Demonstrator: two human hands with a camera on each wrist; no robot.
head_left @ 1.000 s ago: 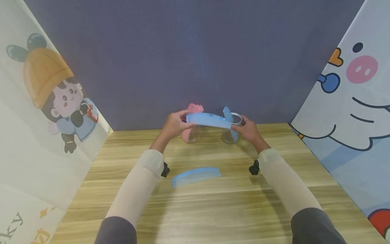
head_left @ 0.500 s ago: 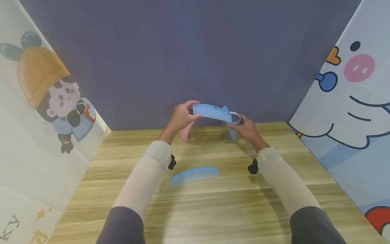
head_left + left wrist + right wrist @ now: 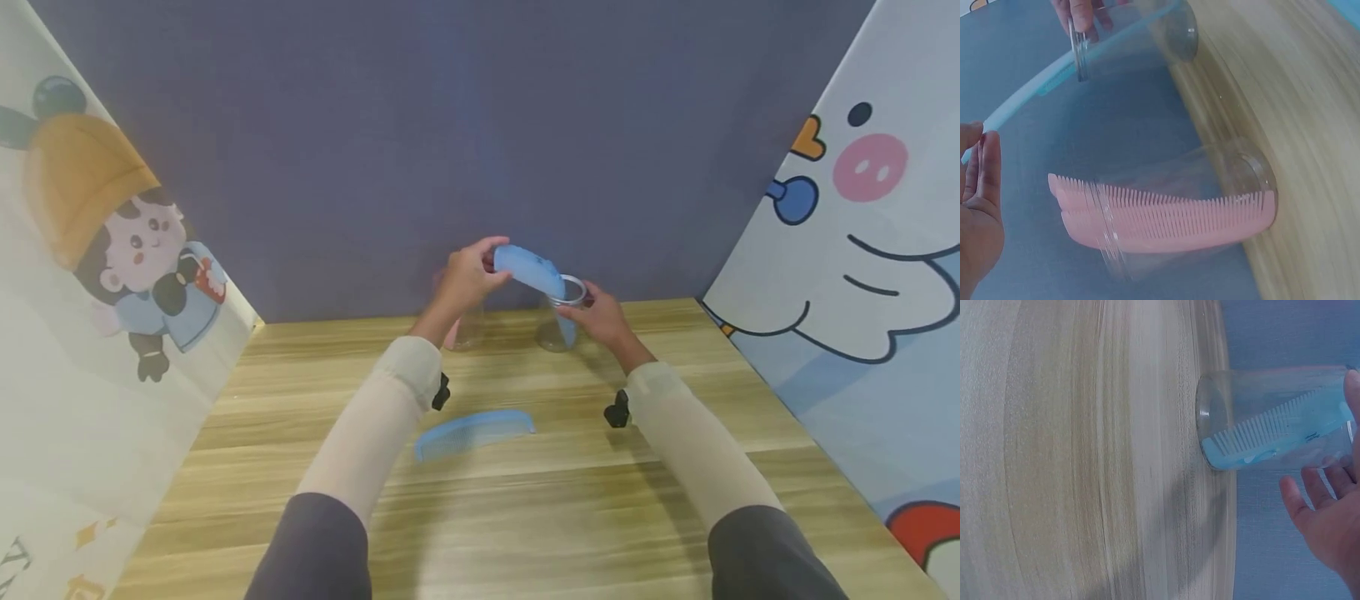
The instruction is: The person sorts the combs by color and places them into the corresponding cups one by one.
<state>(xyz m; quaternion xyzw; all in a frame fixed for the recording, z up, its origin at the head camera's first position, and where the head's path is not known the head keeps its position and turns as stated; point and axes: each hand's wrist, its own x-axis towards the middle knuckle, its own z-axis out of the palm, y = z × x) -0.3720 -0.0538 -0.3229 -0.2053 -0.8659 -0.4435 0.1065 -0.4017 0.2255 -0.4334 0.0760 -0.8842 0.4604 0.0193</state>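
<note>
My left hand (image 3: pixel 467 279) pinches one end of a blue comb (image 3: pixel 527 268), which slants down to the right. Its lower end is at the mouth of a clear cup (image 3: pixel 550 335); how far it reaches inside is hard to tell. With thumb and fingers, my right hand (image 3: pixel 602 320) holds the cup at its rim. Inside that upright cup leans another blue comb (image 3: pixel 1260 432), teeth showing. Left of it, a second clear cup (image 3: pixel 1235 159) holds pink combs (image 3: pixel 1166 226), mostly hidden behind my left hand in the head view.
A further blue comb (image 3: pixel 476 432) lies on the wooden table (image 3: pixel 540 500), nearer to me than the cups. Behind the cups rises a dark grey-blue panel (image 3: pixel 465 125). Cartoon-printed panels (image 3: pixel 817 267) flank the table on both sides.
My left hand has moved up and right, tilting the held comb from nearly level to a steeper slant, its lower end now at the cup's mouth. The right hand stays on the rim.
</note>
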